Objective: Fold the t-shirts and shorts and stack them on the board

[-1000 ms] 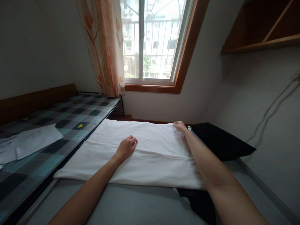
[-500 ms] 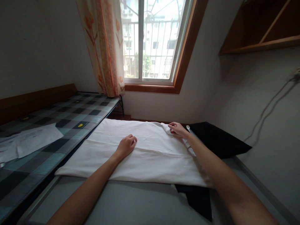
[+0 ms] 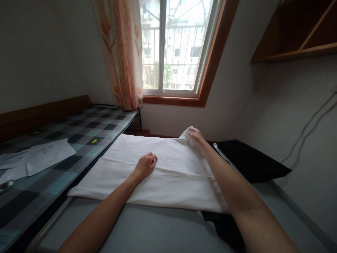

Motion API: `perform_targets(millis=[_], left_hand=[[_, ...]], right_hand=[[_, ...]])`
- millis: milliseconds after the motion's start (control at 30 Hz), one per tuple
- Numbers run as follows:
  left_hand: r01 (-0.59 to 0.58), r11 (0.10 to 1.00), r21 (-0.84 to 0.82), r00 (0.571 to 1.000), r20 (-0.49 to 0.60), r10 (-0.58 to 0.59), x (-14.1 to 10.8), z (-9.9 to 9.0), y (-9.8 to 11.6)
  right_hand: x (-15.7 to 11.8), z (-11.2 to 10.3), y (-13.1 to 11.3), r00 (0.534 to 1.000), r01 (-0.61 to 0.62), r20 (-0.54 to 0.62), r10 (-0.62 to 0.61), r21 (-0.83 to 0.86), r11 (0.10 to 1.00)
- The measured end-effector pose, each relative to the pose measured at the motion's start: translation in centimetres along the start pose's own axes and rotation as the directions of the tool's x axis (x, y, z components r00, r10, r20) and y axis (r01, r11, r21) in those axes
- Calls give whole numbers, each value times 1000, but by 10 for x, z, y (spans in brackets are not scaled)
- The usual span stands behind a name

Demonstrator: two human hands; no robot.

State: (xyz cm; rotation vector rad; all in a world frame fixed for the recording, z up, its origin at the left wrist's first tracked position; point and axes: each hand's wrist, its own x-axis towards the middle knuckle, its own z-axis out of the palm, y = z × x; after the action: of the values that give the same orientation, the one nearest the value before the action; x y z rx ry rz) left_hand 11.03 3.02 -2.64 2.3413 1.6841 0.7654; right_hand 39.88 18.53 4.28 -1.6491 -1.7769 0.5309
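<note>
Much of the right side of the white cloth (image 3: 158,188) is hidden behind the right forearm (image 3: 237,193), and the right hand (image 3: 196,136) is blurred, so its fingers are hard to make out one by one. Some black fabric (image 3: 225,225) shows only in part, running under the cloth's near edge and behind the same forearm; a shiny object (image 3: 6,185) beside the papers (image 3: 51,156) is cut off by the left border. Half a second ago the far right corner lay folded low under the right hand; now it stands raised in a peak, while the left hand rests at the same spot. The cloth lies spread across the grey surface (image 3: 158,228). The right hand's fingers are closed on that lifted corner; the left hand (image 3: 146,164) sits loosely curled on the cloth's middle, and whether it pinches any fabric cannot be told.
</note>
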Motion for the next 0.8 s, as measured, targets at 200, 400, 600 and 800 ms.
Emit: perform_targets(millis=[200, 400, 600, 800], left_hand=[[8, 1000, 0, 1000, -3, -8, 1, -1, 1], [9, 1000, 1, 1000, 2, -10, 0, -1, -1], [-9, 1000, -11, 1000, 5, 9, 0, -2, -2], [-1, 1000, -16, 1000, 31, 2, 0, -4, -1]], right_hand=[[-44, -35, -8, 828, 105, 551, -101, 25, 994], [-75, -52, 11, 835, 57, 550, 8, -101, 993], [-84, -49, 29, 950, -54, 292, 108, -185, 981], [-97, -33, 26, 890, -263, 400, 220, 57, 963]])
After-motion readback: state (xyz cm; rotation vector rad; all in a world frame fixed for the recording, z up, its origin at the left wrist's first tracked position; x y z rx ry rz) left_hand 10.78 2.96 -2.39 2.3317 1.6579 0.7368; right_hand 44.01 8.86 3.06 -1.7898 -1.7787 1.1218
